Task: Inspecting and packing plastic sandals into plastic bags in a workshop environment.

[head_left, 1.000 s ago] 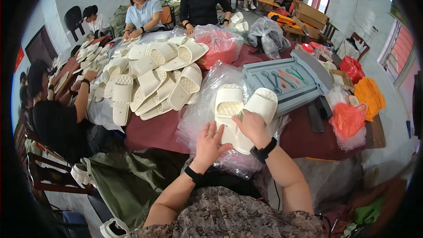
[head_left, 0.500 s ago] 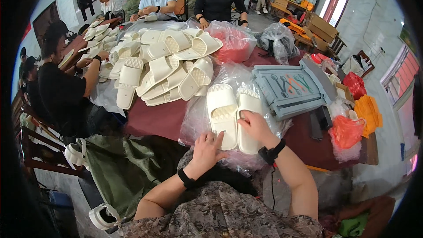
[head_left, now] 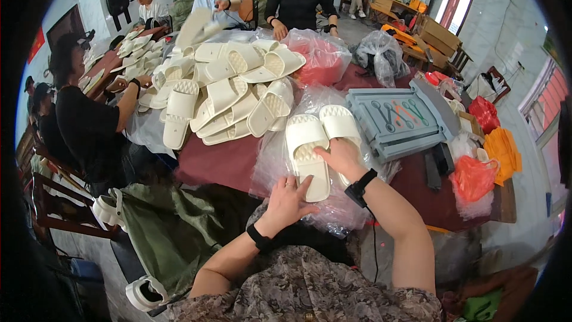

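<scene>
A pair of cream slide slippers lies toes-away on clear plastic bags in front of me. My left hand (head_left: 288, 201) is open, fingers spread, its forefinger touching the heel end of the left slipper (head_left: 308, 137). Over the right slipper (head_left: 341, 122) is my right hand (head_left: 347, 158), closed round its middle. The right thumb reaches across to the inner edge of the left slipper, and the other fingers are partly hidden. Part of the right slipper's sole is covered by this hand.
Beyond and left, a large heap of cream slippers (head_left: 229, 86) covers the dark red table (head_left: 208, 158). A grey plastic case (head_left: 396, 122) sits to the right, with red and orange bags (head_left: 473, 176) past it. Several co-workers (head_left: 301, 3) are round the table. Green cloth (head_left: 170, 232) hangs at lower left.
The right slipper has shifted away and turned slightly beside the left one, my right hand moving with it. Across the table, a co-worker has lifted slippers above the heap.
</scene>
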`<action>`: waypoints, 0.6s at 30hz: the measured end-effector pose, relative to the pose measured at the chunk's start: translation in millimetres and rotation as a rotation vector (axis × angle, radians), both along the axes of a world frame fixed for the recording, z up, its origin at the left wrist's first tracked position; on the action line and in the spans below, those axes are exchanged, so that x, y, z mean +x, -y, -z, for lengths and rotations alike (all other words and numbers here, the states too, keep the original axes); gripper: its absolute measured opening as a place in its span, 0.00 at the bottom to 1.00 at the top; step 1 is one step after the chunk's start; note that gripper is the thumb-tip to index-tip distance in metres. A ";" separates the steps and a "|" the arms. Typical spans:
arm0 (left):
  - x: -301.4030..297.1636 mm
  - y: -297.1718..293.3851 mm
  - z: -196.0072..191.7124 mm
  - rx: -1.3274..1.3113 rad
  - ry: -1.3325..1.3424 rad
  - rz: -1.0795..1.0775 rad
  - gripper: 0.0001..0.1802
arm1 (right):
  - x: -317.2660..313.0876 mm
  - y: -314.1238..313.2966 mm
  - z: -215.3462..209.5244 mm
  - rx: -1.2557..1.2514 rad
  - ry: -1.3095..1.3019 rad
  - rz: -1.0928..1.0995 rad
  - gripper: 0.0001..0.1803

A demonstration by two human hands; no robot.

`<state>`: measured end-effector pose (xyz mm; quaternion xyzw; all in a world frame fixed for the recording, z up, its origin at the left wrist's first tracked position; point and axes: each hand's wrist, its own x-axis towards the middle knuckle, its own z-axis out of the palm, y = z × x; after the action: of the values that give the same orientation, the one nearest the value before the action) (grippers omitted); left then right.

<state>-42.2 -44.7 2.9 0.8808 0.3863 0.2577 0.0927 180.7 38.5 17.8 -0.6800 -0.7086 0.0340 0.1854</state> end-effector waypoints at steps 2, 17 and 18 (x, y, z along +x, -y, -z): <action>0.3 -0.8 -8.8 -0.004 -0.021 0.034 0.43 | 5.4 -5.1 7.9 0.043 -0.076 0.026 0.27; 1.0 -26.4 1.3 0.055 -0.095 0.171 0.37 | 64.4 115.1 -57.1 0.729 -1.169 0.078 0.14; 9.0 -23.4 -0.1 0.054 -0.093 0.175 0.37 | 58.9 126.9 -59.2 0.825 -0.969 0.132 0.14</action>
<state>-33.2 -21.2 3.0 0.9244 0.3045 0.2179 0.0732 239.6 -88.4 77.1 -0.5025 -0.4560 0.0506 0.7328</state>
